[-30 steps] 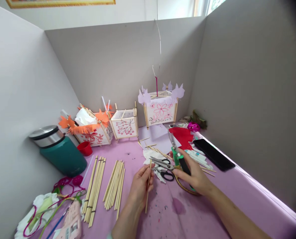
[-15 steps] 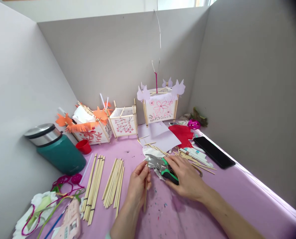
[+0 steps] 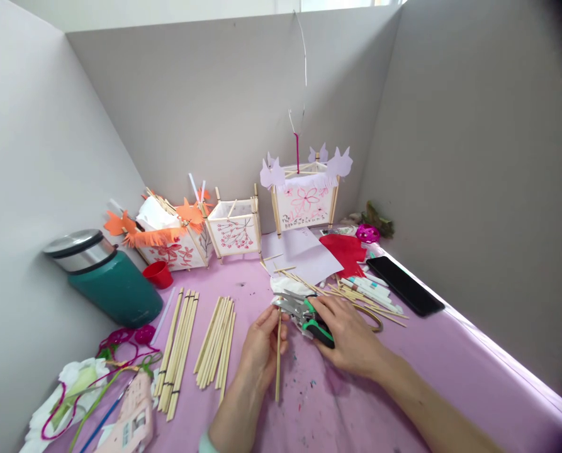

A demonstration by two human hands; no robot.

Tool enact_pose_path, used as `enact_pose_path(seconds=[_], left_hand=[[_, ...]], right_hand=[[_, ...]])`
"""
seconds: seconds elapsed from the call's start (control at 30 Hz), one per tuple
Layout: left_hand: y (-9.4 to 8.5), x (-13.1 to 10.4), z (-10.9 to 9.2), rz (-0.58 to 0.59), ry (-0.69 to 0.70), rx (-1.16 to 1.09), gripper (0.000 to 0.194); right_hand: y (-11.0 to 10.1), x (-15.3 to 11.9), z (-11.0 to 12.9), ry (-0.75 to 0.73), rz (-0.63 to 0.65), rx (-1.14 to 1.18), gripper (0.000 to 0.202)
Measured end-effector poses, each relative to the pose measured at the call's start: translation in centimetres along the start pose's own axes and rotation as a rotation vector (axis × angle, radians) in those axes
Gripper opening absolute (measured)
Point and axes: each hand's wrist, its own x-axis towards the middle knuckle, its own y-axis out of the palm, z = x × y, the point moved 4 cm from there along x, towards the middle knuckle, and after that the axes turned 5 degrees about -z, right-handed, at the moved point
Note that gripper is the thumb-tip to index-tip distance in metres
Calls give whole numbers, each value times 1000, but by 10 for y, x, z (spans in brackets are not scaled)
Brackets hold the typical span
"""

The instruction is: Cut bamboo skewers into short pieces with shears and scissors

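Between the fingers of my left hand [image 3: 260,345] is a thin wooden stick [image 3: 278,365], its lower end pointing toward me. My right hand [image 3: 351,330] is closed around the green and black handles of a pair of pruning shears [image 3: 319,332]. The metal blades [image 3: 287,304] lie at the stick's upper end, by my left fingertips; whether they touch the wood I cannot make out. Crumpled white tissue [image 3: 290,286] lies just behind the blades. Left of my left hand are a loose pile of sticks [image 3: 217,343] and some sticks bound with black bands [image 3: 179,352].
Paper lanterns on stick frames [image 3: 235,233] stand along the back panel. At left are a teal bottle [image 3: 115,286], a red cup [image 3: 158,275] and a pink glue gun [image 3: 132,418]. A phone [image 3: 406,286], markers [image 3: 368,289] and thin sticks [image 3: 379,308] lie at right.
The shears have shifted slightly left and down, their blades now at the stick's upper end. The stick has turned a little in my left hand, showing more of its length.
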Motion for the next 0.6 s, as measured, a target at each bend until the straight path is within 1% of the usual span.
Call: enact_pose_path(seconds=[0.1, 0.2, 0.4, 0.6], left_hand=[[1, -1, 0, 0, -45, -38, 26], [2, -2, -1, -6, -54, -34, 22], [-2, -2, -1, -9, -34, -7, 28], [-3, 0, 0, -14, -37, 19, 29]], right_hand=[[2, 0, -2, 2, 10, -6, 59], [1, 0, -1, -6, 7, 1, 59], [0, 0, 1, -15, 11, -4, 57], [-1, -1, 2, -11, 23, 6, 59]])
